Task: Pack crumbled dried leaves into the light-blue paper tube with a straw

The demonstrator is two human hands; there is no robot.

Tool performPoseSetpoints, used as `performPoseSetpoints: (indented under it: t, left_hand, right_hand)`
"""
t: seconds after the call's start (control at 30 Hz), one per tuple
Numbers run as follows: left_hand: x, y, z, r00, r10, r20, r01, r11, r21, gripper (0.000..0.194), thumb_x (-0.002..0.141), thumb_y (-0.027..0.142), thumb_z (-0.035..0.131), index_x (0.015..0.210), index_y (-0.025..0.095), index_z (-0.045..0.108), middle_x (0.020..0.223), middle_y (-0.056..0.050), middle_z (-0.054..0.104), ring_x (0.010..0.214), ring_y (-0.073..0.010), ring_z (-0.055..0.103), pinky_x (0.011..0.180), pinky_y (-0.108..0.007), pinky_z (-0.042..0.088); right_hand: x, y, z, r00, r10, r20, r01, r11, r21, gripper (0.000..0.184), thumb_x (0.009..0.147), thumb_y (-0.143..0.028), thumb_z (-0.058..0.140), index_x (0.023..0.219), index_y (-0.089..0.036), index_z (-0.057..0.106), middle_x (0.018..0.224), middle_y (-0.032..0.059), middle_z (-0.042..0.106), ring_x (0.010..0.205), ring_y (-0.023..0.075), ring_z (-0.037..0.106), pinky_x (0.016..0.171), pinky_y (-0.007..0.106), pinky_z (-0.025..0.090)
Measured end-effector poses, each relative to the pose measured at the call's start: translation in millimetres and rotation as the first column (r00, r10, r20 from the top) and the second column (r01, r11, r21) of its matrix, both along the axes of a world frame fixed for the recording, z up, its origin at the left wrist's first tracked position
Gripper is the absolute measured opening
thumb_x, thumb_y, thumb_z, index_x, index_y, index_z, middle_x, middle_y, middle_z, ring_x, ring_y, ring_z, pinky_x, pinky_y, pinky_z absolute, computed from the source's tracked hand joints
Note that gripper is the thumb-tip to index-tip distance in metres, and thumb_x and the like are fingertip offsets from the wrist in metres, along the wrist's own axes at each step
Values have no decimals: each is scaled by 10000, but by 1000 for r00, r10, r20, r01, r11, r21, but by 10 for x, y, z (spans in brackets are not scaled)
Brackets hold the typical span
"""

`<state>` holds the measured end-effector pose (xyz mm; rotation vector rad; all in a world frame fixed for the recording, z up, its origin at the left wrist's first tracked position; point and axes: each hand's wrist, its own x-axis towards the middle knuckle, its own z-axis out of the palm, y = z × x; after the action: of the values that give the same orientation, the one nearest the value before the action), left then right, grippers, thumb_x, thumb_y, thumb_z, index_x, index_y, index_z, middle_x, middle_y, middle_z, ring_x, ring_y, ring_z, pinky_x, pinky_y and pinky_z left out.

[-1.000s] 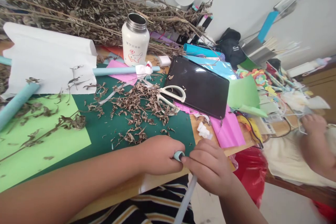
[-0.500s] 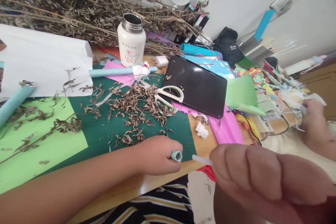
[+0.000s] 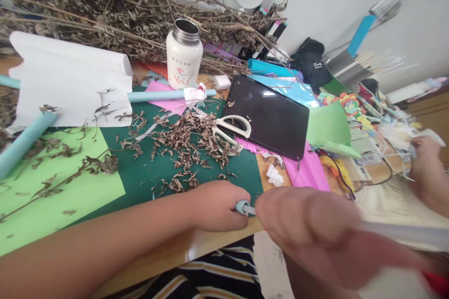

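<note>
My left hand (image 3: 215, 205) is closed round a small light-blue paper tube (image 3: 241, 207) at the near table edge, its open end facing right. My right hand (image 3: 312, 233), blurred and close to the camera, is closed on a thin white rod (image 3: 403, 232) whose tip is at the tube's mouth. Just beyond my left hand, dried leaf crumbs (image 3: 189, 142) lie scattered on a dark green sheet (image 3: 168, 168). White scissors (image 3: 229, 130) rest at the crumbs' right edge, beside a black tablet (image 3: 270, 119).
A pile of dried branches (image 3: 115, 11) fills the back, with a white flask (image 3: 184, 56) in front of it. White paper (image 3: 70, 79), light-green paper (image 3: 52, 196), blue rolls (image 3: 21, 142) and pink sheets (image 3: 308, 173) cover the table. Another person's hand (image 3: 430, 173) works at the right among clutter.
My right hand lifted the white rod up towards the camera, then brought its tip back to the tube's open end. My left hand stayed put on the tube.
</note>
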<state>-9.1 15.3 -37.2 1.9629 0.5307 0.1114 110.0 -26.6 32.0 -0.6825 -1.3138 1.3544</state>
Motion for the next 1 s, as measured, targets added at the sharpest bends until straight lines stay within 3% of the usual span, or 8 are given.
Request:
performPoseSetpoints:
  t: [0.1, 0.3, 0.33, 0.5, 0.7, 1.0]
  left_hand:
    - [0, -9, 13, 1000, -13, -15, 12, 1000, -10, 63, 652, 200, 418, 616, 166, 456, 580, 35, 464, 578, -101, 438, 515, -161, 324]
    - [4, -9, -35, 999, 43, 32, -41, 998, -40, 112, 657, 219, 424, 567, 159, 394, 530, 38, 409, 533, -90, 400, 474, -156, 305]
    - [8, -8, -46, 998, 45, 37, -43, 998, -35, 116, 656, 222, 423, 564, 159, 392, 530, 38, 408, 534, -91, 399, 475, -157, 305]
    - [21, -10, -56, 999, 44, -1, -44, 999, -10, 94, 641, 208, 407, 562, 164, 383, 516, 39, 401, 529, -94, 403, 485, -161, 313]
    - [12, -32, -20, 999, 30, -15, -29, 999, 38, 87, 644, 203, 422, 571, 162, 398, 538, 37, 422, 550, -98, 431, 503, -162, 328]
    - [16, -29, 1, 1000, 2, -11, -2, 999, 38, 86, 679, 204, 453, 631, 163, 511, 644, 14, 565, 640, -127, 514, 557, -171, 381]
  right_hand:
    - [-14, 16, -30, 999, 28, 21, -28, 999, -16, 503, 752, -544, 399, 473, -179, 192, 382, -69, 236, 329, 66, 236, 353, 244, 229]
    - [0, -97, -107, 995, -78, 62, 75, 996, 43, 485, 776, -521, 373, 476, -181, 202, 396, -55, 262, 375, 87, 328, 415, 261, 310]
    - [5, -111, -126, 992, -71, 109, 68, 997, 34, 486, 768, -530, 380, 472, -181, 217, 402, -49, 286, 399, 95, 350, 438, 270, 323]
    - [58, -81, -111, 997, -59, -41, 57, 997, -51, 479, 763, -514, 409, 490, -183, 194, 409, -65, 228, 361, 76, 252, 378, 241, 248]
    - [40, -58, -40, 998, -10, -65, 2, 994, -111, 489, 749, -513, 434, 486, -183, 185, 414, -66, 228, 366, 78, 237, 378, 249, 234]
    - [-88, -16, -91, 999, 35, 5, -35, 997, -74, 485, 755, -495, 439, 468, -179, 208, 398, -74, 240, 342, 64, 228, 368, 236, 227]
